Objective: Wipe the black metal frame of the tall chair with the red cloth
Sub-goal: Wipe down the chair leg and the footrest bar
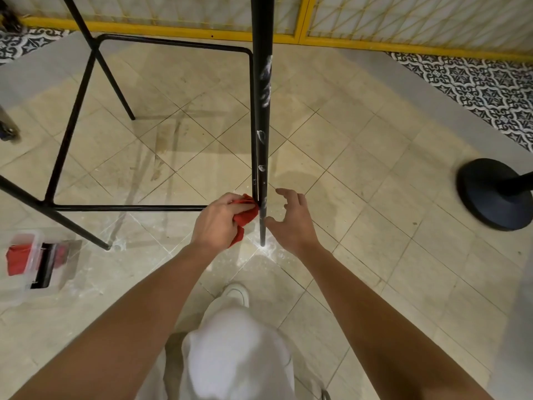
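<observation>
Clutching the bunched cloth (246,216) in the left grip (222,219), pressed to the leg (262,116) low down, right at the bar (129,208) joint. With the right grip (291,217) spread, empty, just beside the leg (thumb maybe touching; cannot tell). Could skid or tip the frame (72,125) with a sideways shove, unbraced. Might well skip the white smears (266,82) higher up, or drag floor dust (269,249) back onto it.

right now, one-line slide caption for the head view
Left hand grips the red cloth low against the black chair leg; open right hand beside it.
</observation>
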The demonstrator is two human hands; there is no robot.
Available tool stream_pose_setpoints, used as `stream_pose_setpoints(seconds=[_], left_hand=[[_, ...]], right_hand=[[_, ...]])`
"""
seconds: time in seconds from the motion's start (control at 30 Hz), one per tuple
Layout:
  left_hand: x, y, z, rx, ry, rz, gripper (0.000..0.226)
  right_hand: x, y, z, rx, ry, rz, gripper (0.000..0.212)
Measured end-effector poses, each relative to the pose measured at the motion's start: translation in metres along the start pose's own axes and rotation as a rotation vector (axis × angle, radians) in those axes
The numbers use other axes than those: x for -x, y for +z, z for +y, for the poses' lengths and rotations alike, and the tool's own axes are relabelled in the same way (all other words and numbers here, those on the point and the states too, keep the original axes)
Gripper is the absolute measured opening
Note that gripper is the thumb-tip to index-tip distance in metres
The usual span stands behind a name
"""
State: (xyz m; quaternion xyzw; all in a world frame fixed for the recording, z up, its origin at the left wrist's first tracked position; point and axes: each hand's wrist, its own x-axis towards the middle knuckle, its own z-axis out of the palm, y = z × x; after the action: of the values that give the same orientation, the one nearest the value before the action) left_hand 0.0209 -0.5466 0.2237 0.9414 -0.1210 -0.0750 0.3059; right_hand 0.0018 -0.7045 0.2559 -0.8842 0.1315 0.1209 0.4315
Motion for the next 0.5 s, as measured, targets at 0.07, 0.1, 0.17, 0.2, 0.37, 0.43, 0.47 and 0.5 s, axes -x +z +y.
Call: stream_pose_setpoints(seconds=[0.07,0.1,0.17,0.2,0.37,0.43,0.47,0.5], left_hand=[[-0.005,-0.003,-0.001,0.025,-0.043,0.018,0.048],[-0.007,-0.003,0.001,0.039,-0.073,0.035,0.048],[-0.009,0.000,0.007,0.055,-0.119,0.060,0.047],[-0.008,0.003,0.011,0.054,-0.128,0.063,0.047],[0.004,0.021,0.026,0.091,-0.185,0.085,0.041],[0.010,0.023,0.027,0.086,-0.164,0.102,0.044],[0.011,0.021,0.025,0.073,-0.144,0.096,0.047],[0.012,0.019,0.022,0.062,-0.122,0.082,0.048]], right_hand=[[0.001,-0.003,0.002,0.009,-0.003,0.008,0.064],[0.001,-0.004,0.002,0.009,0.001,0.012,0.063],[0.002,-0.005,0.003,0.008,0.008,0.012,0.063],[0.003,-0.005,0.003,0.008,0.010,0.010,0.062],[0.004,-0.003,0.001,-0.005,0.020,0.004,0.062],[0.003,-0.003,-0.002,-0.011,0.019,0.000,0.062],[0.002,-0.003,-0.002,-0.011,0.015,0.000,0.062],[0.002,-0.004,-0.003,-0.010,0.013,-0.001,0.062]])
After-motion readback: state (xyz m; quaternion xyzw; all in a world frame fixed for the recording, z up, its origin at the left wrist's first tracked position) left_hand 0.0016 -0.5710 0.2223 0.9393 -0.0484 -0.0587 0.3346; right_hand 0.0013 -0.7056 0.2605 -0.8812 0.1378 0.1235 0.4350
